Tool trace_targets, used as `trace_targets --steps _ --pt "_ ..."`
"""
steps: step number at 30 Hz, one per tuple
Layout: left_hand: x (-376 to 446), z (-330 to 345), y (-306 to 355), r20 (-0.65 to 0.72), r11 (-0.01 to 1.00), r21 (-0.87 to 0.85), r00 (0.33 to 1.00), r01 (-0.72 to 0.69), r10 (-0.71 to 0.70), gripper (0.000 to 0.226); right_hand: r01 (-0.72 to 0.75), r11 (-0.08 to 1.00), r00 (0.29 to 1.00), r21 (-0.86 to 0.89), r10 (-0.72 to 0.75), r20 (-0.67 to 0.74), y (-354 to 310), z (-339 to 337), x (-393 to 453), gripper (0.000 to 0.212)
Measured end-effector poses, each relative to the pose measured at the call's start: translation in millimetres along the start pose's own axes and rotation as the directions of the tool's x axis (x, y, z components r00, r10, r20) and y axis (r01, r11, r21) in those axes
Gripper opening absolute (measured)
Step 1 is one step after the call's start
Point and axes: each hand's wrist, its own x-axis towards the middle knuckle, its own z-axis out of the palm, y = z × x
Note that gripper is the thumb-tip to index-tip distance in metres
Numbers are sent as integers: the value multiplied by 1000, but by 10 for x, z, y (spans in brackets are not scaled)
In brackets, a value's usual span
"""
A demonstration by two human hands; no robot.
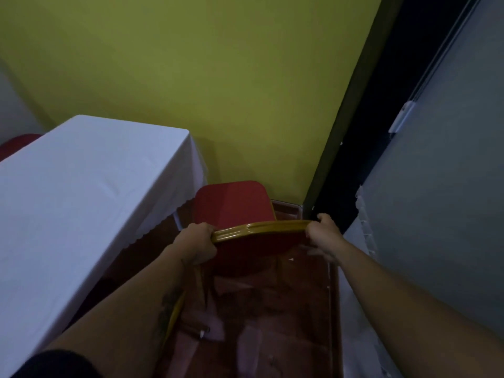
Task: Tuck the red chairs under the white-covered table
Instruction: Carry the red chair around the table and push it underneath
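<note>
Both forearms reach up from the bottom of the frame to a red chair at lower centre. At the left end of the chair's gold top rail, the left hand has its fingers curled and pressed around the rail; the right hand clamps the right end the same way. Its red seat points toward the yellow-green wall, just right of the white-covered table filling the left side, not under it. A second red chair peeks out at the far left edge behind the table. Reddish-brown floor lies below.
</note>
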Motion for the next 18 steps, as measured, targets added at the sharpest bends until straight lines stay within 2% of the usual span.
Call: trace_targets --steps 2,3,5,7,9,12,14,18 --pt "-6 1 43 2 999 41 1000 7 -7 44 -88 925 993 368 112 -43 7 124 -112 68" --pt "-4 5 62 0 998 61 1000 5 -5 42 -118 846 986 520 163 -41 8 199 -166 69" --pt "-12 0 91 -1 995 101 1000 -1 1 35 -215 691 973 691 213 89 -34 396 -304 58" --pt "-34 4 115 10 992 126 1000 -3 2 25 -309 635 950 709 173 259 -94 624 -435 55" --pt "-63 28 150 26 991 136 1000 3 -6 23 -330 627 939 705 142 314 -151 792 -468 68" --pt "-124 81 206 39 988 153 999 1 -7 27 -261 656 965 708 197 174 -209 870 -438 84" --pt "-150 98 247 47 988 152 999 -2 -5 28 -214 672 970 709 235 71 -227 854 -426 74" --pt "-205 138 351 69 985 168 997 -40 28 29 -178 692 960 699 278 -31 -269 792 -417 60"
